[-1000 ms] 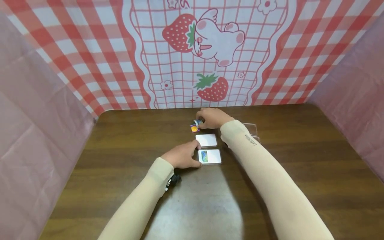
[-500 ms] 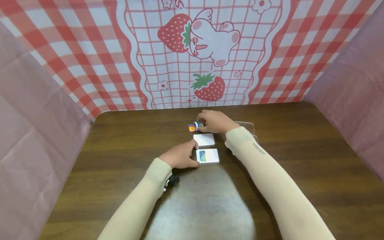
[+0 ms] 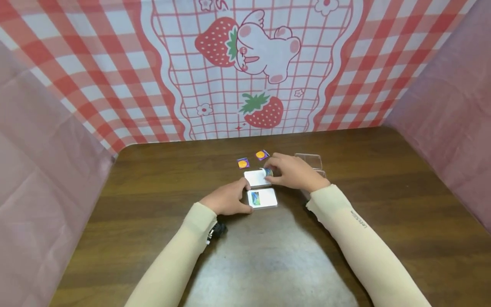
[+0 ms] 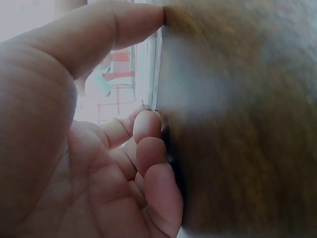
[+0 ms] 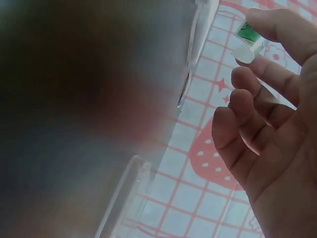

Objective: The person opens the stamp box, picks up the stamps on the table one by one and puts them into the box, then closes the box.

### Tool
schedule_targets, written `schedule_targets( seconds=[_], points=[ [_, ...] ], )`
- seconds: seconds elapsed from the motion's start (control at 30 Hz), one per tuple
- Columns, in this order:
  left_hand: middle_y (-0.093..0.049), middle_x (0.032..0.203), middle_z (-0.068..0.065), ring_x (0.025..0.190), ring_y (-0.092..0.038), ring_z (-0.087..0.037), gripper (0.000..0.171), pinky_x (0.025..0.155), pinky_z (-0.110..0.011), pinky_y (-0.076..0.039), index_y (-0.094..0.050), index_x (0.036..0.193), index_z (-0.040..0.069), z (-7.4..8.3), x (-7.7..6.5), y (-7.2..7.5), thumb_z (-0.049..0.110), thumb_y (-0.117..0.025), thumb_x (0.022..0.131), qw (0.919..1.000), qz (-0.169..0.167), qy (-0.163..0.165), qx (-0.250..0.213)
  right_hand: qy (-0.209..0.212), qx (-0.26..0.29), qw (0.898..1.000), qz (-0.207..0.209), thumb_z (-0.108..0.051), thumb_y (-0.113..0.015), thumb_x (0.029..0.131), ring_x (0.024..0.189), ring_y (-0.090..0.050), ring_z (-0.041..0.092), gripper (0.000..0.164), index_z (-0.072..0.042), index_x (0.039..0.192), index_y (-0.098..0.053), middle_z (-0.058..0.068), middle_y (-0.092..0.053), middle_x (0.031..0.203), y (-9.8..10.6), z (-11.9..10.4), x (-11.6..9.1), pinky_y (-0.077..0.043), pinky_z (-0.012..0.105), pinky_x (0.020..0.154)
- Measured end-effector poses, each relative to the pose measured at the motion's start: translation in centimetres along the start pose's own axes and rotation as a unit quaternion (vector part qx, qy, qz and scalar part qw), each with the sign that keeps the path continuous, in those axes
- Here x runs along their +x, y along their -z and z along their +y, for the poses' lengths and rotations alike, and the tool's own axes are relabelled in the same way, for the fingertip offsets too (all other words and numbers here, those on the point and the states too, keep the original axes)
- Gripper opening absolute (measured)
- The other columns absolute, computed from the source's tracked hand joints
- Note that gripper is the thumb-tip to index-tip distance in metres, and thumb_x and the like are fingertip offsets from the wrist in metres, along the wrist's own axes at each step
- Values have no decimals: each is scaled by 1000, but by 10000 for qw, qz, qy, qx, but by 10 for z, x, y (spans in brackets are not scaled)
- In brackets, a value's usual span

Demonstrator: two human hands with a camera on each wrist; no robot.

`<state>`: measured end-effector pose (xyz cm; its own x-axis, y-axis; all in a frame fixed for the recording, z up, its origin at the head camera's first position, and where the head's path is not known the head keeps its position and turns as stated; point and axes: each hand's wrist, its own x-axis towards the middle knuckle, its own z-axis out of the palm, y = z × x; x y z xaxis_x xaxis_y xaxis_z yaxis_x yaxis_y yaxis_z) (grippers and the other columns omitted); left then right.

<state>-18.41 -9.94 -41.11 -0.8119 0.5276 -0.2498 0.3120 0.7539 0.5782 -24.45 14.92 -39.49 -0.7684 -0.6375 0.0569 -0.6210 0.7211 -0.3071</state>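
Observation:
My left hand (image 3: pixel 226 198) braces a flat white case (image 3: pixel 268 198) between thumb and index finger, at its left end. A blue-green picture sticker (image 3: pixel 254 198) lies on that case's left part. My right hand (image 3: pixel 293 171) pinches a small curled sticker (image 5: pixel 249 42) by thumb and index finger, its white back partly showing. It overlaps the right end of a second flat white case (image 3: pixel 254 178), just behind the first. In the right wrist view the other fingers are loosely bent. The left wrist view shows the case's clear edge (image 4: pixel 157 69) spanning from thumb to fingers.
Two orange-and-purple square pieces (image 3: pixel 243 163) lie behind the cases. Clear plastic pieces (image 3: pixel 310 160) lie to the right, partly hidden by the right hand. A checked strawberry cloth (image 3: pixel 264 113) hangs at the wooden table's (image 3: pixel 153 179) back edge.
My right hand has come right and toward me with the sticker, from the orange-and-purple pieces to the rear case. A second orange-and-purple piece now shows. My left hand stays at the front case.

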Motion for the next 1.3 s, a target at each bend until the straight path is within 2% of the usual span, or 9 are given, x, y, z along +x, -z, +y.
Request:
schedule_targets(
  seconds=[0.13,0.3,0.43,0.7,0.93,1.07,1.3],
  points=[
    [-61,107,-4,93,-60,-17,56,84,-36,-50,-50,126,15,-2,-1,-3,42,-81,87,10000,-12,17,-11,21,36,10000,75,-36,-80,92,82,-59,12,34,-13,117,-73,-2,-63,100,-6,-3,-14,-52,35,74],
    [-61,105,-4,92,-60,-18,56,85,-37,-50,-50,126,16,-4,-3,-7,42,-82,87,9999,-49,85,-56,97,49,9999,31,-34,-81,91,79,-56,11,30,-15,112,-73,-4,-61,96,-10,-7,-25,-49,33,70],
    [-61,104,-4,91,-59,-18,56,84,-38,-49,-50,125,16,-7,-6,-12,41,-82,87,9997,-74,155,-162,237,56,9996,-174,-33,-81,91,76,-52,10,25,-16,108,-72,-5,-58,92,-12,-11,-28,-46,32,67],
    [-61,102,-4,90,-59,-18,54,83,-37,-49,-50,124,15,-8,-13,-22,39,-82,87,9995,-99,195,-223,323,244,9950,-908,-35,-79,92,72,-49,10,21,-19,97,-68,-6,-54,84,-18,-18,-33,-43,30,65],
    [-60,100,-4,87,-58,-19,53,80,-35,-48,-50,123,15,-8,-15,-28,38,-83,87,9995,-118,162,-263,319,248,9934,-1075,-36,-80,92,70,-47,9,21,-19,94,-68,-6,-53,81,-21,-24,-38,-41,30,63],
    [-60,101,-5,87,-58,-19,54,80,-35,-48,-49,123,15,-9,-10,-23,37,-82,87,9996,-156,96,-230,188,10,9934,-1131,-39,-81,90,70,-48,9,23,-19,96,-70,-6,-54,81,-18,-25,-35,-41,30,63],
    [-60,105,-6,92,-58,-21,55,83,-37,-48,-49,125,15,-7,4,-1,37,-81,87,9999,-70,-17,-113,-22,-303,9950,-947,-41,-83,88,72,-51,14,29,-17,96,-70,-2,-58,85,-6,-24,-22,-43,33,65]
  ],
)
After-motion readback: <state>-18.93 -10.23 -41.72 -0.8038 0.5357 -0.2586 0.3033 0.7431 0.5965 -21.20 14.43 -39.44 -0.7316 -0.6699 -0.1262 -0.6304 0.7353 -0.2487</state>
